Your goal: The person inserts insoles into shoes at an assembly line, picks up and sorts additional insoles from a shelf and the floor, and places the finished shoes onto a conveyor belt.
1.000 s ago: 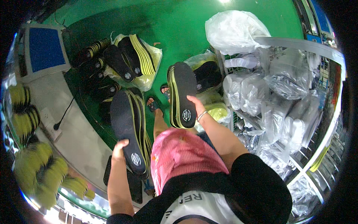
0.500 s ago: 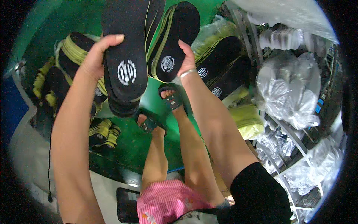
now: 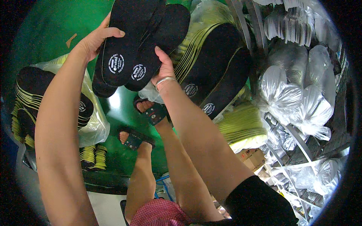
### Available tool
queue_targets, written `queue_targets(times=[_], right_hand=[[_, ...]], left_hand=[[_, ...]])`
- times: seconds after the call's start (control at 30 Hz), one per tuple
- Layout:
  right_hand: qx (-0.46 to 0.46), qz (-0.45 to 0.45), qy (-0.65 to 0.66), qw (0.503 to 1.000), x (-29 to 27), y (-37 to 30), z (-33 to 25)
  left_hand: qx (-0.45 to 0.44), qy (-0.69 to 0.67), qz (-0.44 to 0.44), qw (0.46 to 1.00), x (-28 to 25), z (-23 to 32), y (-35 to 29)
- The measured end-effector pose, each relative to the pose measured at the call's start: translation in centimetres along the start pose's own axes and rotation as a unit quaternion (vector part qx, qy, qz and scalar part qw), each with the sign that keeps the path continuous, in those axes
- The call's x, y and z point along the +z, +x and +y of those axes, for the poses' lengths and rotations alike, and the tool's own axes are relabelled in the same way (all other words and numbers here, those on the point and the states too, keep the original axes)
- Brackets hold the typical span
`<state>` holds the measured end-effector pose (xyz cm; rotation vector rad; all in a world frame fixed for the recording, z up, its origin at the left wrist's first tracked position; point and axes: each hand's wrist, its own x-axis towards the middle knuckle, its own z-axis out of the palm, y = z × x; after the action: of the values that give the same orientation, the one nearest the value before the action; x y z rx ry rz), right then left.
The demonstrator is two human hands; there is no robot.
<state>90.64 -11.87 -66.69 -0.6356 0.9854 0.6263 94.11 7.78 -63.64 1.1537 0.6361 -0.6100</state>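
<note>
My left hand (image 3: 97, 39) grips a stack of black insoles (image 3: 128, 34), thumb on top, with more insoles showing beneath their round white-printed heels. Against it, partly tucked behind, lies a second bunch of black insoles (image 3: 173, 26). My right hand (image 3: 164, 68), with a silver bangle at the wrist, holds that bunch, its thumb resting on the upper face. Close to my right hand are large stacks of black insoles with lime edges (image 3: 211, 56), partly in clear plastic. Beyond my left forearm sits another lime-edged insole stack (image 3: 36, 81) beside a clear plastic bag (image 3: 96, 126).
Bundles in clear plastic (image 3: 281, 90) fill a metal rack (image 3: 301, 143) on the right. A lime stack (image 3: 243, 126) and a cardboard box (image 3: 252, 159) are near it. Small lime-edged pieces (image 3: 94, 155) lie on the green floor (image 3: 117, 158) left of my sandalled feet.
The two bunches of insoles have come together, the right one moving left until it overlaps the left one. The view has shifted, showing more of the right-hand stacks.
</note>
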Motion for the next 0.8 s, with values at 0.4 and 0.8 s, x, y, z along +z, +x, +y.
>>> queue_targets(times=[0.4,0.8], right_hand=[[-0.132,0.234,-0.411,0.871,1.9,-2.4,1.5],[-0.011,-0.12,-0.791,0.6,-4.9,-33.6,2.4]], left_hand=[[0.139,0.361,0.14,0.912,-1.3,-0.9,0.9],[0.028,0.33,0.25,0.91,11.1,-7.6,-28.7]])
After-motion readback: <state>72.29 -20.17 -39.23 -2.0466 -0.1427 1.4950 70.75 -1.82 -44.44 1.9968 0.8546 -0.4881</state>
